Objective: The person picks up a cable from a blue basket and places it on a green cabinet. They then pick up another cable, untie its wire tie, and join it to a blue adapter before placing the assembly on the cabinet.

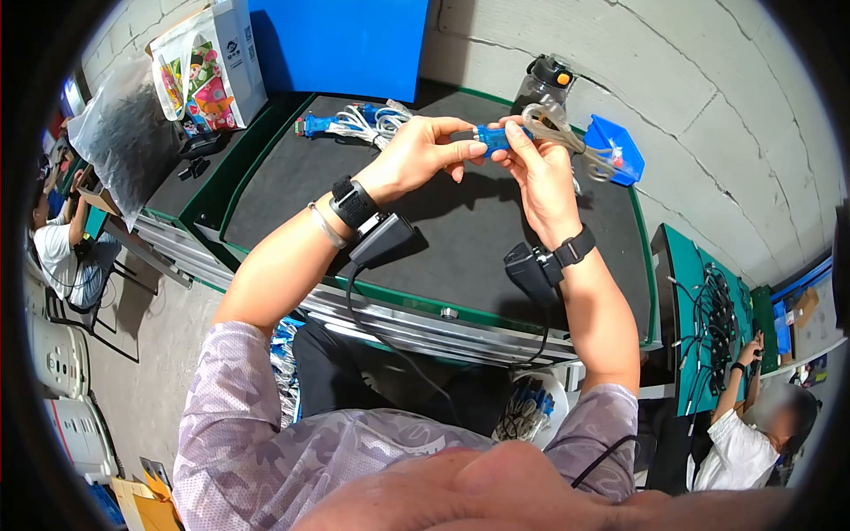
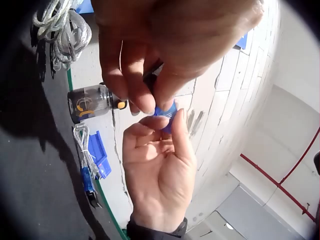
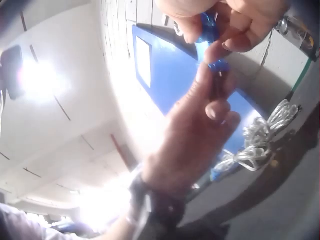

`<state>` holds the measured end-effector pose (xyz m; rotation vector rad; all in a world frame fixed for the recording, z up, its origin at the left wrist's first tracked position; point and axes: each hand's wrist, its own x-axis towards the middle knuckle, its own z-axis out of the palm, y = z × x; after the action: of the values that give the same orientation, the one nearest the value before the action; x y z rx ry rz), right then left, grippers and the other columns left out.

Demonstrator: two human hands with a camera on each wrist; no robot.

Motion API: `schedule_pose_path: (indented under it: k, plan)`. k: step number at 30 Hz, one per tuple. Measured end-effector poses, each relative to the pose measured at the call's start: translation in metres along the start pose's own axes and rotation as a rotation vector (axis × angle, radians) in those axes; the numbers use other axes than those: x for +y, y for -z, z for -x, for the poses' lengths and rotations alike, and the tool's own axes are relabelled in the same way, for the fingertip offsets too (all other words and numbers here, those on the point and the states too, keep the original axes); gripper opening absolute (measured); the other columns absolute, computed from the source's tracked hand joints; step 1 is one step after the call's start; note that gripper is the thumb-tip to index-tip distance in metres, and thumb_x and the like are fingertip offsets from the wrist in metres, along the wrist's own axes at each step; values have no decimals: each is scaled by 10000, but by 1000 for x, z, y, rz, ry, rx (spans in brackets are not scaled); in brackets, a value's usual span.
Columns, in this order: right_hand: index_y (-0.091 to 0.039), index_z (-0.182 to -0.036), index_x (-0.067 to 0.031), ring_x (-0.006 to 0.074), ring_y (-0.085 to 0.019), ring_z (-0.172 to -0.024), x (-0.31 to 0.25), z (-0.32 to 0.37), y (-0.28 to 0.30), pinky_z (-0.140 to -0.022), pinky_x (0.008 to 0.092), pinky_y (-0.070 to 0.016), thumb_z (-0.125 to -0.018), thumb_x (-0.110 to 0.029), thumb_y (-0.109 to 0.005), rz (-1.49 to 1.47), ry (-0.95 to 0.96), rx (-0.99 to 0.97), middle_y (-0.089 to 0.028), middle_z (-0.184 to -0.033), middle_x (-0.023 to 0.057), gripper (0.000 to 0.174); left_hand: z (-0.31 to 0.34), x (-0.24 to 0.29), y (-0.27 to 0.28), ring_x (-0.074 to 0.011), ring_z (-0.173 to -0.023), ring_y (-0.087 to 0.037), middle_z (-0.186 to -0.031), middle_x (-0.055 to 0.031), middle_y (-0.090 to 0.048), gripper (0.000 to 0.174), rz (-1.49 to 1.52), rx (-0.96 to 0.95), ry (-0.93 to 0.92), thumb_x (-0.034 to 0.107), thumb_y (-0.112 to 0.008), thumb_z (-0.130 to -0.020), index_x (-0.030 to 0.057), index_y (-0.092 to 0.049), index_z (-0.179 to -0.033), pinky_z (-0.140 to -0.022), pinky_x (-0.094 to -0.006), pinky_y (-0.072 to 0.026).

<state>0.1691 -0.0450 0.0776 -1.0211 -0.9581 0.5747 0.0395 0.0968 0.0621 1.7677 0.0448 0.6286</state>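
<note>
Up over the dark mat, both hands meet at a translucent blue cable connector [image 1: 491, 139]. My right hand [image 1: 542, 177] pinches its body between thumb and fingers. From that side a coiled clear-grey cable [image 1: 551, 124] loops out past the fingers. My left hand [image 1: 412, 159] pinches a small dark piece [image 1: 462, 136] at the connector's left end. In the left wrist view the blue connector [image 2: 166, 114] shows between the fingertips of both hands. Fingers cover much of it in the right wrist view, where blue plastic [image 3: 207, 30] shows between them.
Bundled cables with blue connectors [image 1: 354, 124] lie at the mat's back left. A black bottle [image 1: 544, 84] and a blue bin [image 1: 620, 146] stand at the back right. A blue panel [image 1: 336, 44] rises behind. A person [image 1: 753, 434] works at the right beside black cables [image 1: 713, 310].
</note>
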Motion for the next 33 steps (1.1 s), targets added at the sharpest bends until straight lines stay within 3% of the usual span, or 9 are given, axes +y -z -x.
schedule_pose_path:
  k: [4,11,13,15,17,19,21,27,33]
  plan:
    - [-627,-1051,-31,96,-629,-716,10,1,-7,-676,226,-485,-966,-225,-609,283,312,24,-670,-966,50,212,2,2,-5,-56,-686,-587,-893,-26,-682,325,-21,32,59,256,-674,-923,-9,-653,-1111,-646,-206,-471]
    - [-622,-1036,-17,102,-629,-740,8,1,2,-683,223,-495,-956,-236,-623,-65,29,49,-670,-964,62,233,2,6,-2,-54,-695,-594,-901,-28,-684,313,219,-46,132,261,-660,-932,1,-649,-1107,-663,-198,-485]
    - [-621,-1027,-8,101,-623,-727,8,1,-1,-688,228,-501,-957,-230,-621,-43,32,76,-669,-962,72,233,1,5,0,-55,-698,-600,-917,-33,-684,313,225,-78,126,259,-652,-938,-2,-643,-1111,-671,-198,-494]
    - [-618,-1029,-22,97,-611,-710,9,2,-5,-683,227,-502,-959,-219,-617,285,247,94,-668,-962,71,209,2,4,-5,-58,-702,-605,-934,-40,-685,313,135,-41,102,256,-645,-942,-3,-639,-1116,-677,-203,-498]
    - [-620,-1032,-35,92,-605,-701,15,-1,-5,-668,231,-496,-961,-210,-615,212,294,75,-670,-960,67,188,3,4,-10,-61,-702,-609,-945,-42,-685,313,5,64,62,257,-646,-941,-5,-640,-1112,-681,-209,-502]
    - [-623,-1027,-48,88,-605,-707,15,-2,1,-657,233,-488,-964,-213,-613,69,176,107,-670,-955,60,178,3,3,-6,-60,-710,-605,-933,-40,-680,319,71,61,65,263,-647,-940,-9,-639,-1106,-693,-212,-508]
    - [-626,-1035,-68,84,-588,-716,3,-6,7,-681,224,-481,-970,-235,-604,-105,156,174,-661,-941,42,181,3,2,6,-60,-719,-600,-921,-41,-673,315,163,-142,157,264,-640,-943,-8,-637,-1103,-709,-216,-516]
    - [-611,-1038,-44,96,-553,-712,-2,-19,37,-669,244,-476,-970,-248,-603,-474,-125,66,-606,-887,28,215,4,7,4,-70,-808,-600,-1046,-56,-651,331,324,-131,118,247,-618,-960,28,-579,-1204,-814,-240,-517]
    - [-602,-1066,-57,94,-546,-703,-1,-11,26,-666,244,-474,-965,-287,-608,-479,-209,4,-628,-907,38,251,7,13,1,-83,-831,-616,-1089,-86,-652,318,398,-209,82,196,-607,-964,40,-551,-1235,-852,-266,-532]
